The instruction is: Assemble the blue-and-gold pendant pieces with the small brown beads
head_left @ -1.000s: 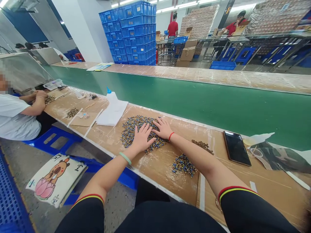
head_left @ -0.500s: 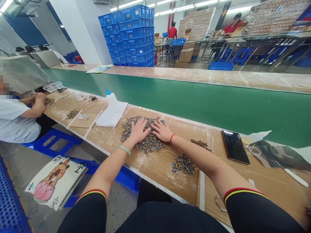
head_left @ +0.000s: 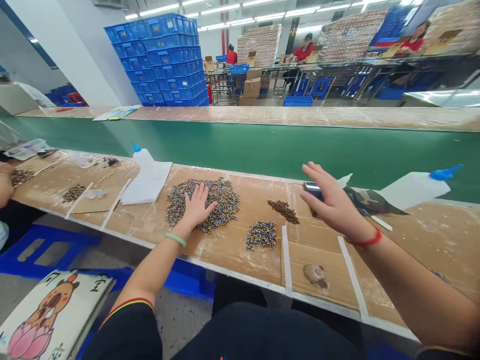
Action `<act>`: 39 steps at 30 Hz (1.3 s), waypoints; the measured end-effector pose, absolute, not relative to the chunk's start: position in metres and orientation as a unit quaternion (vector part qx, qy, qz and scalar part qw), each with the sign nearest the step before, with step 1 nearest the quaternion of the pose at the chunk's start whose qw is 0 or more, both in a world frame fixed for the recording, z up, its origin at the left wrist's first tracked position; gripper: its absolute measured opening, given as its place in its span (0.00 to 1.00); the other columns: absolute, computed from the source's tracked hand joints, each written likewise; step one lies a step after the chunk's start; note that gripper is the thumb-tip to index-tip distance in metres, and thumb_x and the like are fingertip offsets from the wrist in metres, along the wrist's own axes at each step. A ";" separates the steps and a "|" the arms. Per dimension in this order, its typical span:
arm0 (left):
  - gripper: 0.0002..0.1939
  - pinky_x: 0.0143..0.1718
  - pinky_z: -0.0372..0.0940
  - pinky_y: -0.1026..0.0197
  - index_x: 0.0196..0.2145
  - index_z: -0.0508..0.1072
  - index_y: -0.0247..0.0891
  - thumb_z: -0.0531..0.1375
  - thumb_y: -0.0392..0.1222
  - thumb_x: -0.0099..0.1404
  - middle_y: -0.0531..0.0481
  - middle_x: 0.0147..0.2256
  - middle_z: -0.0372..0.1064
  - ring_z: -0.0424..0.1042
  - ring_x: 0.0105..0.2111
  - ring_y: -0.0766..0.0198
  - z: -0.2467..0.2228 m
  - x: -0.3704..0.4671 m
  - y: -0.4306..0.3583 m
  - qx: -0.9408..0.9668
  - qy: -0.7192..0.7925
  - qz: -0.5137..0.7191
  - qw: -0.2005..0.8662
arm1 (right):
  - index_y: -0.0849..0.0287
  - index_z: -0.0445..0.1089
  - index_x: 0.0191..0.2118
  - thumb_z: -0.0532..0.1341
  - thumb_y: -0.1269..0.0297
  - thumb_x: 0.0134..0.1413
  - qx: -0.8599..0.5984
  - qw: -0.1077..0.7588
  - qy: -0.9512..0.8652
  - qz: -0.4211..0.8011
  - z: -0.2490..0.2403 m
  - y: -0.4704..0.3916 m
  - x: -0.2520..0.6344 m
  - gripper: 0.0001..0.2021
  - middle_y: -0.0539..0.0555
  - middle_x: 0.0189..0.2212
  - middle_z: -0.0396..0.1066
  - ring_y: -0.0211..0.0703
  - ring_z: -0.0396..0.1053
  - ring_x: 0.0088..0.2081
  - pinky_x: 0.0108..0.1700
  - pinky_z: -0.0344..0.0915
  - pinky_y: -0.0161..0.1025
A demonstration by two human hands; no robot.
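Note:
My left hand (head_left: 197,206) lies flat with fingers spread on a large pile of small blue-and-gold bead-like pieces (head_left: 223,202). Raised above the bench on the right is my right hand (head_left: 330,200), its fingers apart and nothing in it. Behind that hand a dark phone (head_left: 312,188) is partly hidden. Between the hands lie a smaller heap of the blue-and-gold pieces (head_left: 261,235) and a heap of small brown pieces (head_left: 284,211). A small clear round item (head_left: 315,274) rests on cardboard between white tape strips.
White paper (head_left: 144,186) and a blue-tipped white bottle (head_left: 142,155) stand left of the large pile. Another blue-tipped bottle (head_left: 416,189) lies at right. A green conveyor belt (head_left: 247,145) runs behind the bench. A co-worker's hand (head_left: 5,182) shows at far left.
My right hand has lifted off the large pile and moved right, over the phone. My left hand stays on the pile. The view has turned to the right.

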State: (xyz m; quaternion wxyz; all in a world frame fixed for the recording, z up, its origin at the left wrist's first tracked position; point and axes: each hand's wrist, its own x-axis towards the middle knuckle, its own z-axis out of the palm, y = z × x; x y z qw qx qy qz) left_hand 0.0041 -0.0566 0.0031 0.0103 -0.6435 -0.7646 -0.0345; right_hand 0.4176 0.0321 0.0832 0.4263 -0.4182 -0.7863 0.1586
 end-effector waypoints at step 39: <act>0.03 0.47 0.71 0.53 0.37 0.75 0.39 0.61 0.38 0.65 0.44 0.40 0.76 0.74 0.43 0.55 -0.018 0.106 -0.141 -0.670 -0.691 -0.263 -0.063 | 0.56 0.79 0.37 0.69 0.49 0.51 -0.621 0.633 -0.355 0.296 -0.010 -0.174 0.542 0.15 0.52 0.32 0.77 0.45 0.75 0.35 0.49 0.71 0.50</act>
